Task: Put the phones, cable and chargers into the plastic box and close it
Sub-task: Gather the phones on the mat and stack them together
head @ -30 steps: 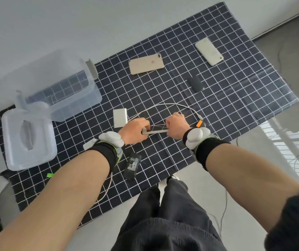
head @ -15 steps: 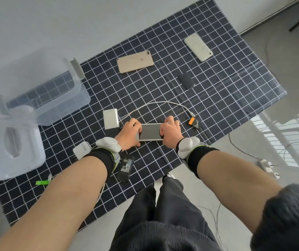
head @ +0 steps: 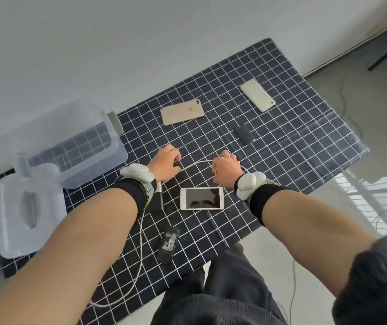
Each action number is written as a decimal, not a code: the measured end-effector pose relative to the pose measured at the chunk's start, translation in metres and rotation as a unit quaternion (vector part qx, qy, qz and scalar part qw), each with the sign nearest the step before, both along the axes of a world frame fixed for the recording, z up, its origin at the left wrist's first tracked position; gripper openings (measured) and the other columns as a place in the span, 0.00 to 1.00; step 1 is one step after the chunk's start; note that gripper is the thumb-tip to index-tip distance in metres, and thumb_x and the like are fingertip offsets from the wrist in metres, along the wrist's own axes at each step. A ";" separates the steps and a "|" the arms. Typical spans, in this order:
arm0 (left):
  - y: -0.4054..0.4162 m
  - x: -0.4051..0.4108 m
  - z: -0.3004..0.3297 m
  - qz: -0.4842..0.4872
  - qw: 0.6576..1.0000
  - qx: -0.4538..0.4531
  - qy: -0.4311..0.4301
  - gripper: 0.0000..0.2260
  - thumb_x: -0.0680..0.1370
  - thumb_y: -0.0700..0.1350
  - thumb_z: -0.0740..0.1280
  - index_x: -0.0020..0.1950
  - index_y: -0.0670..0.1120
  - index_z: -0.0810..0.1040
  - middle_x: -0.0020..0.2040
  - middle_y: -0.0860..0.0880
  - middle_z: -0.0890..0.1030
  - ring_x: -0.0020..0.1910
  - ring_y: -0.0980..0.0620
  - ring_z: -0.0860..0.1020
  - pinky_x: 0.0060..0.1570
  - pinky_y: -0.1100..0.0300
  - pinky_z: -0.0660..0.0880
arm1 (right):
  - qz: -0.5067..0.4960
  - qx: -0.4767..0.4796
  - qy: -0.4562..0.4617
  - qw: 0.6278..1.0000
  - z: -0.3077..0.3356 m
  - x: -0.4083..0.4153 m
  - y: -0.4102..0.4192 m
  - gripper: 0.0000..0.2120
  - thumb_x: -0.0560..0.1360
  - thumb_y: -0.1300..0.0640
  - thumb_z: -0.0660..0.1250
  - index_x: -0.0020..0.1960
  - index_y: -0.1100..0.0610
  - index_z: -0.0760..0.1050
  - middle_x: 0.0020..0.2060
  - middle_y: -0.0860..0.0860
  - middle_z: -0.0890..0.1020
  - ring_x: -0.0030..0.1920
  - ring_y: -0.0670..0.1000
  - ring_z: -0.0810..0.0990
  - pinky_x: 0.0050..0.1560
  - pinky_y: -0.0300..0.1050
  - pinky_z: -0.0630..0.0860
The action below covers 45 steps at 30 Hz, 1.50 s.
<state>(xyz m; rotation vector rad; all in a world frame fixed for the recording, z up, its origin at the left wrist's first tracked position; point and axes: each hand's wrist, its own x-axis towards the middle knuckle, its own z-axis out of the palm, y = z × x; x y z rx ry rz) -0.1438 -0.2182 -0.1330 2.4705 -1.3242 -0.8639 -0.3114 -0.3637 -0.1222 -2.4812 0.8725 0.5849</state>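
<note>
A white phone (head: 201,198) lies screen up on the checked cloth (head: 281,148), just in front of both hands and apart from them. A white cable (head: 197,163) arcs between the hands. My left hand (head: 164,164) curls over its left end, and my right hand (head: 224,168) grips its right part. A gold phone (head: 182,111) and a pale phone (head: 257,95) lie face down farther back. A black charger (head: 244,134) sits behind my right hand, another (head: 168,245) near the front edge. The clear plastic box (head: 117,156) stands open at the left.
The box lid (head: 28,214) lies in front of the box at the cloth's left edge. A grey block (head: 159,198) shows partly under my left wrist. A thin wire (head: 140,254) trails from that wrist across the cloth. Floor and loose wires lie to the right.
Both hands have let go of the white phone, which now lies flat on the cloth. They moved forward onto the white cable behind it.
</note>
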 end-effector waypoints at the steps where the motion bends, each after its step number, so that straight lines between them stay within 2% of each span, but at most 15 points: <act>1: -0.009 0.012 0.004 0.019 1.000 -0.002 -0.014 0.13 0.75 0.44 0.71 0.58 0.45 0.75 0.62 0.46 0.71 0.61 0.46 0.71 0.61 0.51 0.71 | -0.003 -0.004 -0.010 1.000 0.002 0.011 -0.011 0.10 0.73 0.62 0.68 0.54 0.58 0.79 0.63 0.57 0.68 0.61 0.60 0.68 0.63 0.53 0.69; 5: -0.046 0.051 0.011 0.086 0.995 0.020 -0.038 0.22 0.75 0.46 0.72 0.67 0.44 0.71 0.67 0.43 0.69 0.65 0.43 0.69 0.64 0.47 0.71 | -0.005 -0.003 -0.042 0.999 0.006 0.056 -0.052 0.13 0.74 0.61 0.68 0.58 0.59 0.75 0.64 0.58 0.68 0.63 0.61 0.69 0.64 0.55 0.69; 8: -0.068 0.074 0.005 0.112 0.991 0.051 -0.047 0.27 0.75 0.46 0.71 0.71 0.42 0.66 0.70 0.42 0.67 0.67 0.41 0.68 0.64 0.45 0.71 | -0.008 0.005 -0.061 0.998 0.000 0.092 -0.080 0.19 0.72 0.61 0.68 0.62 0.59 0.70 0.64 0.58 0.69 0.64 0.62 0.69 0.63 0.55 0.69; 14: -0.107 0.112 -0.013 0.131 0.984 0.095 -0.080 0.31 0.76 0.44 0.69 0.75 0.43 0.60 0.77 0.44 0.60 0.69 0.37 0.66 0.67 0.41 0.67 | 0.032 0.016 -0.097 0.995 -0.020 0.157 -0.123 0.33 0.72 0.65 0.65 0.75 0.55 0.59 0.69 0.58 0.66 0.66 0.62 0.68 0.64 0.57 0.70; 18: -0.116 0.127 -0.025 0.113 0.983 0.101 -0.100 0.31 0.75 0.42 0.68 0.75 0.43 0.60 0.76 0.44 0.62 0.69 0.37 0.67 0.66 0.41 0.65 | 0.069 -0.019 -0.093 0.993 -0.034 0.182 -0.138 0.41 0.72 0.63 0.69 0.79 0.54 0.51 0.75 0.56 0.61 0.70 0.61 0.65 0.67 0.57 0.67; 20: -0.116 0.130 -0.033 0.108 0.985 0.092 -0.101 0.30 0.75 0.39 0.68 0.76 0.44 0.61 0.75 0.44 0.66 0.68 0.38 0.68 0.66 0.42 0.63 | 0.088 -0.026 -0.084 0.992 -0.043 0.189 -0.140 0.43 0.71 0.62 0.70 0.79 0.54 0.50 0.76 0.55 0.62 0.71 0.61 0.64 0.68 0.57 0.66; 22: -0.115 0.131 -0.038 0.107 0.986 0.076 -0.103 0.30 0.74 0.37 0.68 0.75 0.45 0.64 0.72 0.44 0.70 0.67 0.40 0.69 0.66 0.44 0.63 | 0.103 -0.026 -0.086 0.991 -0.050 0.191 -0.141 0.40 0.72 0.62 0.69 0.78 0.54 0.53 0.73 0.54 0.66 0.69 0.60 0.66 0.67 0.56 0.66; 24: -0.115 0.136 -0.042 0.107 0.986 0.067 -0.107 0.32 0.73 0.37 0.70 0.75 0.45 0.64 0.70 0.44 0.70 0.67 0.40 0.69 0.66 0.44 0.63 | 0.103 -0.029 -0.098 0.989 -0.055 0.194 -0.141 0.36 0.72 0.64 0.68 0.77 0.54 0.58 0.70 0.55 0.70 0.67 0.60 0.68 0.66 0.55 0.67; 29: -0.116 0.144 -0.040 0.101 0.988 0.070 -0.096 0.35 0.72 0.40 0.73 0.76 0.45 0.62 0.68 0.42 0.67 0.65 0.40 0.69 0.66 0.45 0.64 | 0.091 -0.048 -0.101 0.990 -0.056 0.201 -0.140 0.38 0.69 0.63 0.72 0.75 0.55 0.61 0.67 0.58 0.69 0.64 0.60 0.68 0.64 0.53 0.67; 31: -0.117 0.142 -0.035 0.119 0.988 0.042 -0.088 0.30 0.73 0.41 0.72 0.73 0.45 0.67 0.66 0.43 0.68 0.60 0.41 0.72 0.62 0.46 0.69 | 0.086 -0.069 -0.108 0.988 -0.053 0.203 -0.140 0.33 0.68 0.64 0.71 0.71 0.55 0.67 0.64 0.57 0.68 0.61 0.59 0.69 0.63 0.50 0.68; 33: -0.113 0.136 -0.027 0.157 0.986 0.003 -0.059 0.22 0.74 0.39 0.70 0.67 0.44 0.73 0.62 0.46 0.69 0.54 0.43 0.74 0.56 0.48 0.75 | 0.069 -0.079 -0.127 0.986 -0.047 0.199 -0.135 0.23 0.70 0.64 0.69 0.64 0.55 0.74 0.61 0.56 0.69 0.59 0.58 0.69 0.61 0.49 0.68; 36: -0.103 0.125 -0.018 0.170 0.984 -0.041 -0.030 0.14 0.75 0.38 0.68 0.60 0.43 0.77 0.57 0.47 0.72 0.50 0.47 0.75 0.50 0.54 0.74 | 0.053 -0.065 -0.144 0.986 -0.035 0.187 -0.129 0.14 0.73 0.60 0.68 0.58 0.55 0.79 0.58 0.54 0.73 0.58 0.57 0.70 0.60 0.49 0.69; 38: -0.093 0.115 -0.013 0.156 0.985 -0.065 -0.021 0.11 0.75 0.38 0.66 0.56 0.43 0.79 0.53 0.48 0.75 0.48 0.48 0.76 0.48 0.56 0.73 | 0.061 -0.037 -0.146 0.987 -0.026 0.175 -0.127 0.10 0.73 0.60 0.68 0.54 0.57 0.81 0.55 0.54 0.75 0.56 0.56 0.72 0.57 0.50 0.72; 42: -0.068 0.091 -0.003 0.112 0.991 -0.074 0.004 0.07 0.74 0.38 0.69 0.50 0.44 0.82 0.43 0.51 0.80 0.42 0.51 0.77 0.47 0.50 0.78 | 0.108 -0.007 -0.121 0.987 -0.012 0.147 -0.118 0.06 0.71 0.61 0.68 0.47 0.59 0.80 0.50 0.54 0.77 0.53 0.56 0.75 0.51 0.54 0.77; 45: -0.058 0.069 -0.005 0.074 0.997 -0.035 0.004 0.08 0.73 0.39 0.70 0.51 0.43 0.81 0.47 0.48 0.81 0.49 0.48 0.76 0.51 0.50 0.76 | 0.119 0.020 -0.056 0.991 -0.016 0.127 -0.107 0.10 0.71 0.63 0.68 0.51 0.58 0.77 0.53 0.53 0.77 0.55 0.57 0.74 0.52 0.51 0.75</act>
